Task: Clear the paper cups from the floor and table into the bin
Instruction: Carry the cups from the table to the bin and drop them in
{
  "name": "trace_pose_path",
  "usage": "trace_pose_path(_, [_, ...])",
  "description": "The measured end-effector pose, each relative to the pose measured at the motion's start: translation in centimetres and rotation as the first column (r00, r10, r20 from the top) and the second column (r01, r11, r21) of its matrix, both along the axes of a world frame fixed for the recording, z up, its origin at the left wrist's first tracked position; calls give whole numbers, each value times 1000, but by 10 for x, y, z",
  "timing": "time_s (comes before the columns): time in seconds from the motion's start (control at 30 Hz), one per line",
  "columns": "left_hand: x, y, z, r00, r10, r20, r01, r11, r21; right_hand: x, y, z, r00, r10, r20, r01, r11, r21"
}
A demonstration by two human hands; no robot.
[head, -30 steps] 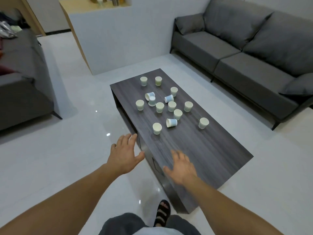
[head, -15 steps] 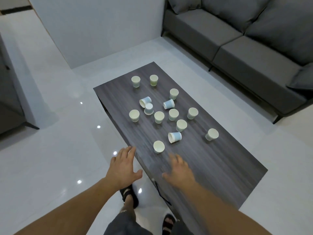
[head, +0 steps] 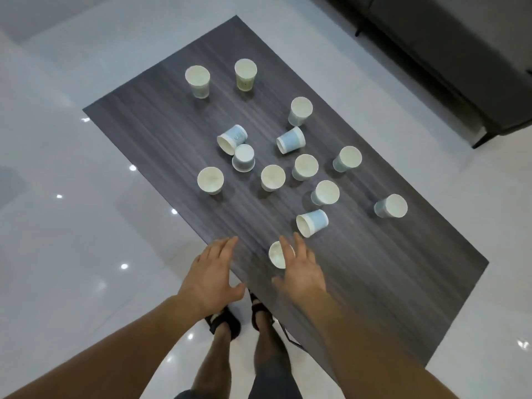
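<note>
Several paper cups stand or lie on the dark wood coffee table (head: 374,283). The nearest cup (head: 277,254) stands upright close to the table's front edge. My right hand (head: 300,270) is spread over the table just right of this cup, its fingers straight and reaching past the cup's right side. My left hand (head: 211,276) hovers open at the table's near left edge, holding nothing. A blue cup (head: 312,223) lies on its side just beyond my right hand. Two more blue cups (head: 290,140) (head: 231,138) lie tipped further back. No bin is in view.
A dark grey sofa (head: 460,53) runs along the far right. Glossy white floor (head: 72,226) surrounds the table. My own legs and sandalled feet (head: 227,321) stand at the table's near corner.
I have stepped closer and the view has tilted down over the table. Both hands moved forward; my right hand now reaches alongside the nearest upright cup.
</note>
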State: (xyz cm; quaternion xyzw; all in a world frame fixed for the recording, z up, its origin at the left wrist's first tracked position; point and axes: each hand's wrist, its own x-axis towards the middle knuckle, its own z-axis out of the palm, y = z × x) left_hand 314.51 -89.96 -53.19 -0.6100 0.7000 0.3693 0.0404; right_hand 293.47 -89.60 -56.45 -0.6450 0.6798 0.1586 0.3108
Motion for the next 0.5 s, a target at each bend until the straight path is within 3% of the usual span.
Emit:
trace_pose_path(0.2, [-4, -9, -45, 998, 0, -56, 4, 998, 64, 6, -14, -56, 991, 133, -11, -133, 991, 7])
trace_pose_path(0.3, [-12, -16, -55, 996, -15, -85, 23, 995, 93, 3, -18, -64, 993, -63, 101, 63, 998, 3])
trace_pose_path(0.33, [-16, -19, -56, 995, -26, -92, 35, 994, 99, 4, -21, -63, 957, -218, 191, 218, 976, 21])
trace_pose_path(0.4, [-26, -27, -57, 993, -27, -112, 39, 994, 103, 4, -27, -57, 788, -472, 395, 461, 878, 129])
trace_pose_path(0.5, [-42, -45, -55, 986, -25, -163, 40, 995, 89, 1, -36, -40, 679, -478, 557, 418, 876, 242])
